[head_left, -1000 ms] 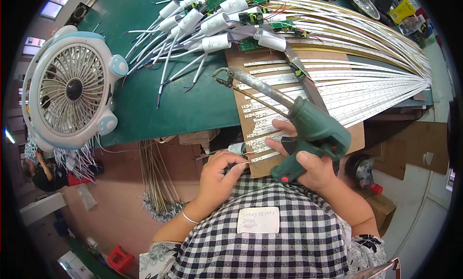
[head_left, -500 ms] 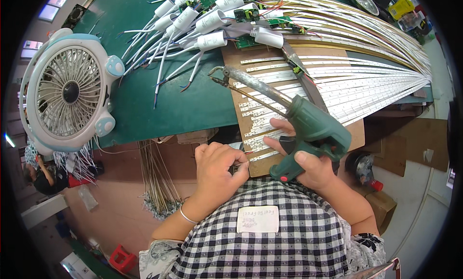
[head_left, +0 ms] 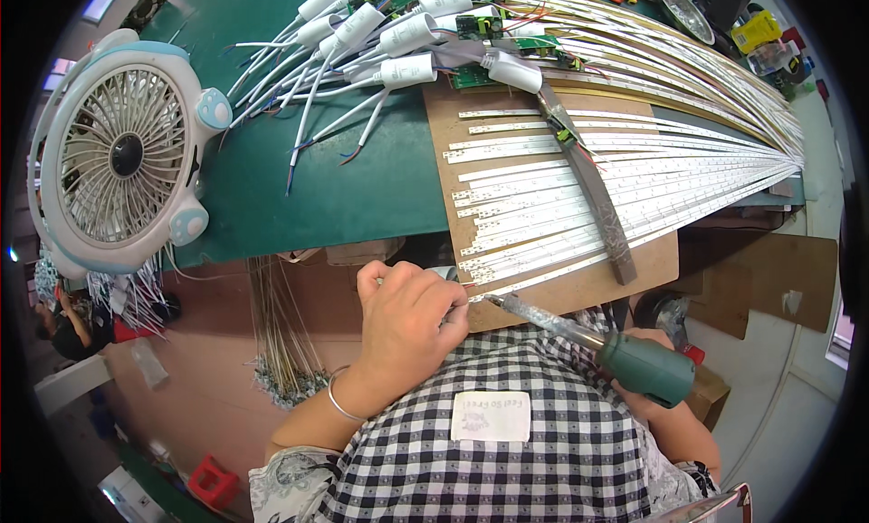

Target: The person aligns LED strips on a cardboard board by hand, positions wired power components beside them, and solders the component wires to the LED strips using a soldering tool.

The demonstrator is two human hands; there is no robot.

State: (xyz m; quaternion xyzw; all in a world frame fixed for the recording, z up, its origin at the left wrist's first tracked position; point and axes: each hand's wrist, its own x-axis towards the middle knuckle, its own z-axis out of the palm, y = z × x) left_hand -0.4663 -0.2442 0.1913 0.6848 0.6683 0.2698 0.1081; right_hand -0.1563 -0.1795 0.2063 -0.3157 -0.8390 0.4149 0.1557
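Note:
My left hand (head_left: 407,319) is closed at the near edge of the brown board (head_left: 652,265), pinching something small by the ends of the white LED strips (head_left: 579,206); what it grips is hidden by the fingers. My right hand (head_left: 647,405) is mostly hidden behind a green-handled soldering gun (head_left: 638,365) that it holds low over my checked shirt. The gun's metal tip (head_left: 507,303) points left and sits close to my left fingers at the board's edge.
A white and blue desk fan (head_left: 122,156) stands at the left on the green mat (head_left: 362,188). White cylindrical drivers with wires (head_left: 398,34) lie at the back. A dark bar (head_left: 588,188) lies across the strips. Wire bundles (head_left: 281,333) hang below the table edge.
The soldering gun came down off the board toward my lap, its tip now at the board's near edge. My left hand rose slightly and closed at that edge.

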